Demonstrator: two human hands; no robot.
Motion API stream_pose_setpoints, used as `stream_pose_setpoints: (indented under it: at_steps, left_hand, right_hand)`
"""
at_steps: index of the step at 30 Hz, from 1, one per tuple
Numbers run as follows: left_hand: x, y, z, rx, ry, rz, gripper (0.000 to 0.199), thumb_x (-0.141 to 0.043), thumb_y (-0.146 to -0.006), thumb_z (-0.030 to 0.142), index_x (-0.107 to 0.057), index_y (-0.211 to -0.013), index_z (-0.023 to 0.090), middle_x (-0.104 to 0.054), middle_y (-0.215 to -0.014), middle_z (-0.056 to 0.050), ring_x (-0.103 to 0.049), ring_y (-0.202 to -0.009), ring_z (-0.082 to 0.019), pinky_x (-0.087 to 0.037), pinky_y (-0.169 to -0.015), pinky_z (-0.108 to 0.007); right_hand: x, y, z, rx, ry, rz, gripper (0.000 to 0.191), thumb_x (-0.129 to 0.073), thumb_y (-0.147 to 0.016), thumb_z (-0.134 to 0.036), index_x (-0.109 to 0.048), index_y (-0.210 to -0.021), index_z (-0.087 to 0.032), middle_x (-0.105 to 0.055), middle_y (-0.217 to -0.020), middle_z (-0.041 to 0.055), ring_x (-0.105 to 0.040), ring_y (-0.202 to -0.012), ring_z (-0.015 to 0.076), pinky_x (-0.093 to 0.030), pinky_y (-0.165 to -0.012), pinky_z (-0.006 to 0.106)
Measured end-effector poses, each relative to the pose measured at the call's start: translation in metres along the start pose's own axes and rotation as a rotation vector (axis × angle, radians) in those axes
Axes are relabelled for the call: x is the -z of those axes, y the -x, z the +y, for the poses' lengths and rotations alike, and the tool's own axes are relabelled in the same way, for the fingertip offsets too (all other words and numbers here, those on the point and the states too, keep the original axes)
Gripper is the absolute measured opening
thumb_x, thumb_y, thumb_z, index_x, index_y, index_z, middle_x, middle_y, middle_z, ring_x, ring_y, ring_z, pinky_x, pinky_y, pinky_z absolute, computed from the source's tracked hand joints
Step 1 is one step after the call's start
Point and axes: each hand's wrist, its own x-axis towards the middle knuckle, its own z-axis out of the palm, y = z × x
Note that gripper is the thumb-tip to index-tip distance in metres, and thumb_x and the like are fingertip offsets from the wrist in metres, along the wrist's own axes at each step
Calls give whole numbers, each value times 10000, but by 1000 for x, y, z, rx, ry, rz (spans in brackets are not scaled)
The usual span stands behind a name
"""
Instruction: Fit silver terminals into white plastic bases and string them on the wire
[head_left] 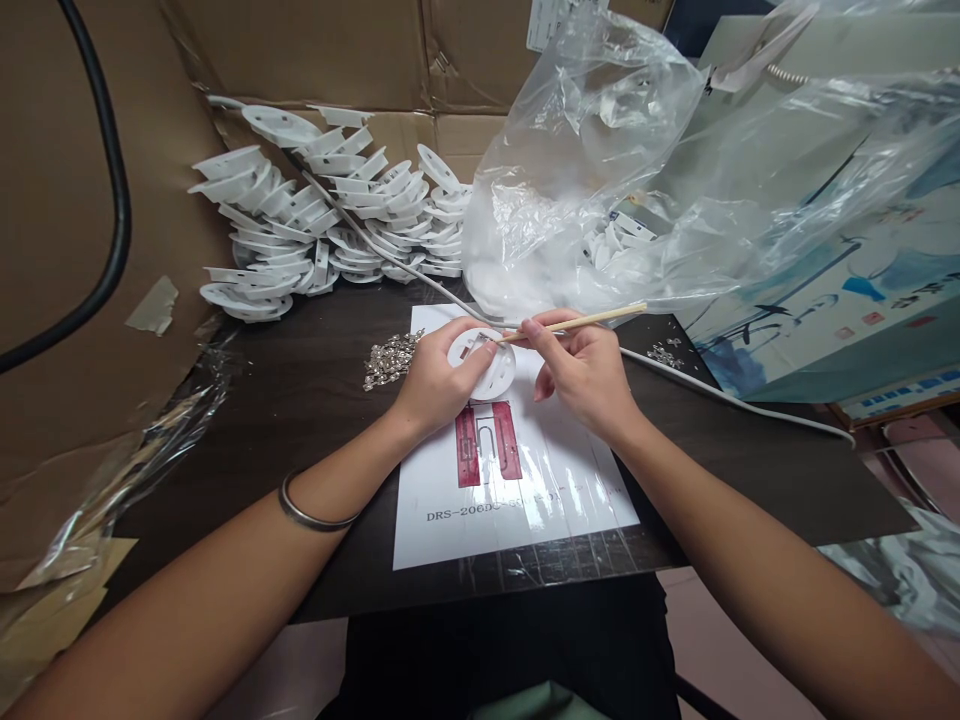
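The left grip [442,378] holds a round white disc [499,376] over the printed sheet [426,470]; the right grip [589,375] pinches a thin pale stick [619,315], its tip at the disc's face. Just beside the left grip, small metal parts [386,365] lie heaped on the dark surface [300,410], with stacked white discs [262,230] and a clear plastic bag [540,240] farther back

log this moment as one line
left hand: holding round white plastic disc | right hand: holding thin pale wooden stick, tip at disc
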Motion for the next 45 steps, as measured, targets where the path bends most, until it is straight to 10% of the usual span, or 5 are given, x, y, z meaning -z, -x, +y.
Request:
stream_pose_setpoints:
  at_steps: [23, 36, 45]
  left_hand:
    - [-3, 1, -2, 19, -12, 8, 114, -600, -778, 263, -653, -813, 168, -657, -706, -5, -587, -636, -140, -452, -576, -258]
    - [-3, 0, -1, 21, -31, 8, 108, -591, -757, 256, -643, -798, 170, -664, -754, -19, -602, -704, -160, -477, -639, -274]
    - [-1, -1, 0, 27, 4, 36, 107, -587, -769, 262, -646, -789, 176, -641, -682, -6, -571, -619, -148, -450, -568, -272]
  right_hand:
    - [-2, 2, 4, 62, 110, -2, 292, -614, -861, -460, -613, -808, -173, -710, -735, 14, -443, -321, 38, -298, -306, 224]
    - [-8, 6, 5, 138, 220, 43, 216, -590, -879, -371, -635, -788, -180, -701, -796, 35, -638, -668, 138, -457, -581, 292]
    - [0, -1, 3, 26, 164, -24, 327, -515, -916, -484, -631, -799, -202, -599, -571, 1, -439, -386, 80, -291, -376, 254]
